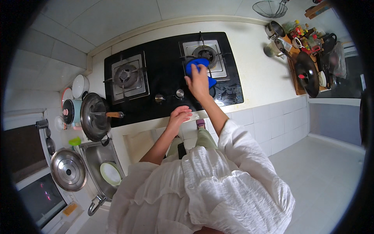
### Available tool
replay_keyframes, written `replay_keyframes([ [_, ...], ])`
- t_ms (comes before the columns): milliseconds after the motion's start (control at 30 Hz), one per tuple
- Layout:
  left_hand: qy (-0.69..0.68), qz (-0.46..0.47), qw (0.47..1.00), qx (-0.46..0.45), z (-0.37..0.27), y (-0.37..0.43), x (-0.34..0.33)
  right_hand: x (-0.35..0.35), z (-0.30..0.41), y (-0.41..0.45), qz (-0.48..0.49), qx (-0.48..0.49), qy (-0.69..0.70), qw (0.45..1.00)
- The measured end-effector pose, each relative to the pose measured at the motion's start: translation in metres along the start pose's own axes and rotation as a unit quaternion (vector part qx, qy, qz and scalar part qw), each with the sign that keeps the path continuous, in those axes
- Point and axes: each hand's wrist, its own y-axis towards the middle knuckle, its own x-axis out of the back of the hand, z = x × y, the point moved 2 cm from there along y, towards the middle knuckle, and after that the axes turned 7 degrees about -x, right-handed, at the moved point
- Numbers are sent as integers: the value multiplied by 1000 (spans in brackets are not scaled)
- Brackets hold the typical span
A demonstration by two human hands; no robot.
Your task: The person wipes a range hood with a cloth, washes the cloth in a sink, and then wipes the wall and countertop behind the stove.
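My right hand grips a blue cloth and presses it on the front left part of the right burner of a black glass gas cooktop. Part of the cloth hangs out to the right of the hand. Wet streaks show on the glass just right of the hand. My left hand is held near the cooktop's front edge, its fingers a little bent, with nothing in it. Two control knobs, the left one and the right one, lie between the hands and the left burner.
A wok with a wooden handle stands at the cooktop's left, beside a light-blue pot. Below them is a steel sink holding a green-white bowl. Bottles, pans and a wooden board crowd the right counter.
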Motion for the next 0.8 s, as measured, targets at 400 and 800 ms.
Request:
replay_keyframes([
  [400, 0, -18, 1000, 19, -3, -33, 46, -57, -73, -77, 196, 141, -186, 952],
  [800, 79, 9, 996, 46, 18, -28, 57, -41, -89, -114, 140, 58, -220, 964],
])
